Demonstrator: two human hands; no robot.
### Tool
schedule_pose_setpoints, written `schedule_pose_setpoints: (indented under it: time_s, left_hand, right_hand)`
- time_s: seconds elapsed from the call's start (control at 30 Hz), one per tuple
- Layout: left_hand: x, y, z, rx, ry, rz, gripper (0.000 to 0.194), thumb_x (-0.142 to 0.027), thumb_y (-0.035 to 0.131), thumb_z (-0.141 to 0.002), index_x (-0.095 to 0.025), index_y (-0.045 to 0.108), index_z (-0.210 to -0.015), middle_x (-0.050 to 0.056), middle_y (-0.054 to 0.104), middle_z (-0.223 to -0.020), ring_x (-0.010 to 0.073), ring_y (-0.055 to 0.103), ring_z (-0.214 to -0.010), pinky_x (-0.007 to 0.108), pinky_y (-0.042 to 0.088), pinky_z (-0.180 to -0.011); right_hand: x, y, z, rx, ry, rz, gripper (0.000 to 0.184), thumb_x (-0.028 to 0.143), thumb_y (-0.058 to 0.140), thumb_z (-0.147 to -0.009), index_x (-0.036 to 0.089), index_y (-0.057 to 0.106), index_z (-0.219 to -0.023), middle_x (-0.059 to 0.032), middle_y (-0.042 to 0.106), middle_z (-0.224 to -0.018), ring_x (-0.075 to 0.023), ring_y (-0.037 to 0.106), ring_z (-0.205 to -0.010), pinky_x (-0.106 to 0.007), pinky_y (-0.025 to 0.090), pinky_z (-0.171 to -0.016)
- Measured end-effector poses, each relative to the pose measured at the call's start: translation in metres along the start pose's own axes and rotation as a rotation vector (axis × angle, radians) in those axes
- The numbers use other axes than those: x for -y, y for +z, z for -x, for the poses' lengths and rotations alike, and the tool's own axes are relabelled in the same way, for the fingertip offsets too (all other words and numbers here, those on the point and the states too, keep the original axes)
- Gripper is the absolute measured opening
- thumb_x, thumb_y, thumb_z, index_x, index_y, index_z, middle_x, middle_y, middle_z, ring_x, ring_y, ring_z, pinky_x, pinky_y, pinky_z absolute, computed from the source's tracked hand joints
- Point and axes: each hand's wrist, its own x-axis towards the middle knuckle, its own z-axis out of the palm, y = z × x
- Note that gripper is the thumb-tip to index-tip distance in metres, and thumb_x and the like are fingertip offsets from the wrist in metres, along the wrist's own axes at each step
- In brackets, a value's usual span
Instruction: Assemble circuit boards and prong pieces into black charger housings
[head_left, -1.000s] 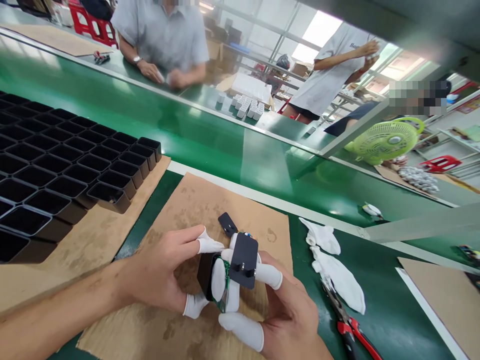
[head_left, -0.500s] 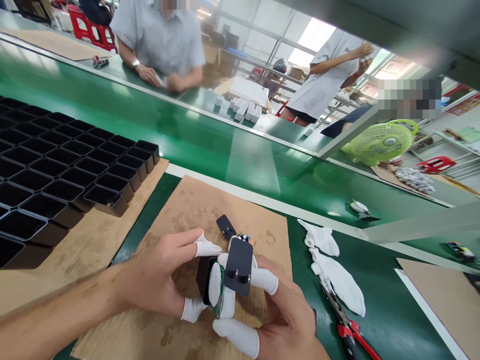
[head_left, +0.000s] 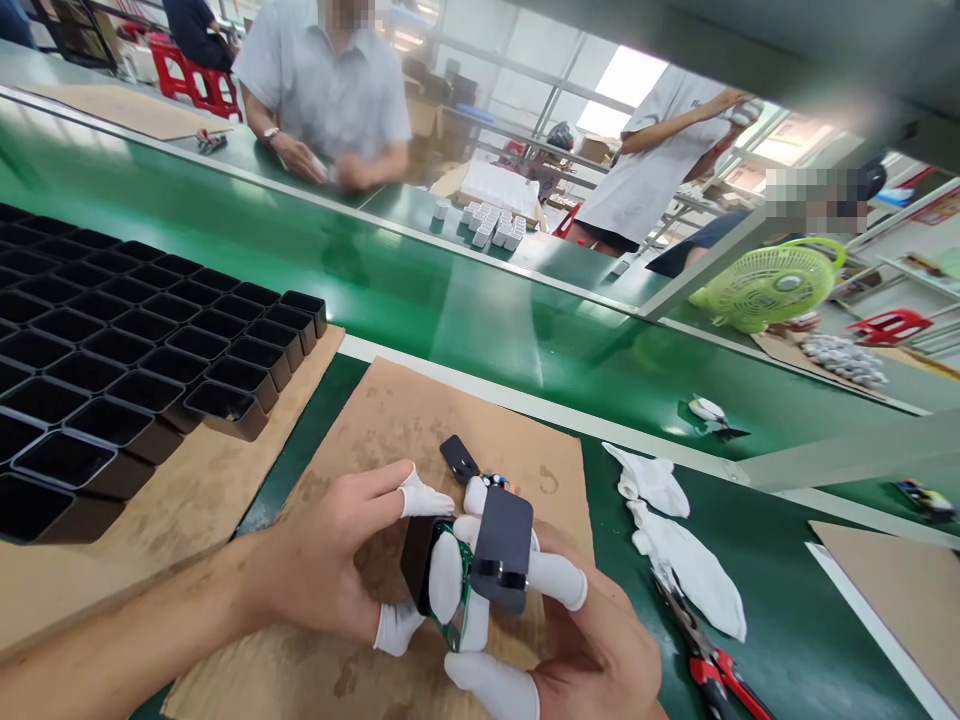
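Observation:
My left hand point(head_left: 337, 560), in white finger cots, grips a small black charger case point(head_left: 417, 566) between thumb and forefinger, its mouth facing right. My right hand point(head_left: 600, 615), also in white finger cots, holds a green circuit board point(head_left: 456, 634) and a black plug end plate point(head_left: 504, 535) with two metal prongs. The board's left end is at the mouth of the case; how deep it sits is hidden. A white oval at the mouth may be a fingertip or a part; I cannot tell. Behind my hands, another black plate point(head_left: 458, 458) with small components lies on the cardboard point(head_left: 405, 410).
Rows of black open cases point(head_left: 142, 350) stand at left on cardboard. White gloves point(head_left: 690, 550) and red-handled pliers point(head_left: 705, 650) lie at right. Beyond runs a green belt point(head_left: 420, 310) carrying small assemblies point(head_left: 709, 412). Co-workers point(head_left: 322, 100) and a green fan point(head_left: 772, 285) are across it.
The plug end plate has moved right and tilted, its prongs now pointing more downward. Both hands keep their grip. The whole view has shifted slightly.

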Motion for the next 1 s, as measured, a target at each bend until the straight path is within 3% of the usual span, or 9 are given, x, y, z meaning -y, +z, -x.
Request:
schedule_pose_setpoints:
  time_s: [0.17, 0.3, 0.5, 0.7, 1.0]
  left_hand:
    - [0.000, -0.001, -0.002, 0.004, 0.019, 0.015, 0.068, -0.015, 0.094, -0.066, -0.022, 0.069, -0.129, 0.003, 0.065, -0.102, 0.0208, 0.066, -0.084, 0.030, 0.050, -0.068]
    - [0.000, -0.002, -0.004, 0.011, 0.022, -0.025, 0.056, -0.015, 0.090, -0.064, -0.021, 0.068, -0.115, 0.001, 0.060, -0.098, 0.0180, 0.061, -0.081, 0.028, 0.047, -0.067]
    - [0.001, 0.000, -0.002, 0.010, 0.021, -0.075, 0.056, -0.018, 0.089, -0.069, -0.022, 0.066, -0.120, 0.001, 0.060, -0.098, 0.0177, 0.060, -0.080, 0.028, 0.046, -0.067]
    - [-0.001, -0.002, -0.001, 0.025, 0.018, -0.060, 0.058, -0.025, 0.091, -0.079, -0.022, 0.065, -0.130, 0.001, 0.062, -0.099, 0.0186, 0.064, -0.082, 0.029, 0.049, -0.069]
    - [0.000, -0.003, 0.001, 0.038, 0.007, -0.076, 0.064, -0.023, 0.092, -0.076, -0.022, 0.065, -0.135, 0.004, 0.067, -0.103, 0.0213, 0.067, -0.086, 0.030, 0.053, -0.072]
  right_hand:
    - [-0.002, 0.004, 0.001, 0.016, -0.029, 0.001, 0.072, 0.019, 0.099, -0.087, 0.029, 0.069, -0.152, -0.0136, 0.086, -0.125, -0.0389, 0.085, -0.112, -0.049, 0.075, -0.087]
    - [-0.003, 0.004, 0.002, 0.026, -0.050, 0.014, 0.075, 0.017, 0.099, -0.085, 0.027, 0.069, -0.153, -0.0148, 0.085, -0.123, -0.0375, 0.086, -0.107, -0.047, 0.075, -0.085]
    - [-0.005, 0.004, 0.001, -0.001, -0.045, 0.035, 0.066, 0.016, 0.098, -0.085, 0.026, 0.072, -0.145, -0.0103, 0.083, -0.116, -0.0297, 0.085, -0.094, -0.040, 0.074, -0.084]
    - [-0.005, 0.011, 0.005, -0.018, -0.048, 0.051, 0.069, 0.018, 0.096, -0.084, 0.029, 0.069, -0.145, -0.0132, 0.083, -0.118, -0.0347, 0.083, -0.094, -0.049, 0.073, -0.084]
    - [-0.009, 0.012, 0.009, -0.014, -0.067, 0.031, 0.081, 0.026, 0.102, -0.084, 0.029, 0.066, -0.156, -0.0158, 0.085, -0.124, -0.0377, 0.086, -0.098, -0.047, 0.073, -0.077]
